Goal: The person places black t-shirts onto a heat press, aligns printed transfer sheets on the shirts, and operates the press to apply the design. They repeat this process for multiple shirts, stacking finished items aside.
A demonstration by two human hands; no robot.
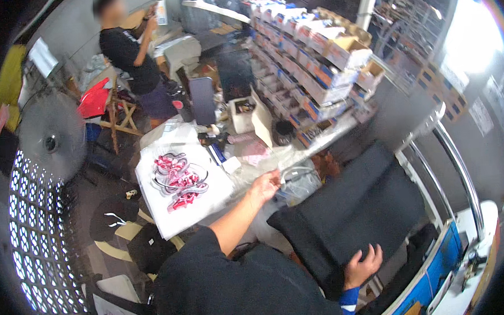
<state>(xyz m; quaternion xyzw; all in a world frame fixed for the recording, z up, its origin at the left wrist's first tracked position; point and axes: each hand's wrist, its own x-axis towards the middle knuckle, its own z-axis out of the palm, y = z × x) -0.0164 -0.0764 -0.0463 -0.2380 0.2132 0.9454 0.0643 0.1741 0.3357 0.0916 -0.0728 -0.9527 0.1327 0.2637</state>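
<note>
My left arm reaches forward to the table edge, where my left hand (pixel 264 187) is closed, fingers pinched together beside a small whitish bit I cannot make out. Clear plastic bags (pixel 299 186) lie just beyond its fingertips. At the lower right, my right hand (pixel 362 267) has its fingers apart at the near edge of a black cloth (pixel 357 209). That cloth lies spread over a flat, slanted surface. Left of my left arm, a white sheet (pixel 216 190) with a red and grey printed design rests on the table corner.
Stacked cardboard bins (pixel 309 57) fill the table's far right. A standing fan (pixel 50 142) is at the left. A machine with a chrome rail (pixel 462 163) and a blue panel (pixel 448 250) stands at the right. Another person (pixel 130 55) stands at the back left, holding a sheet up.
</note>
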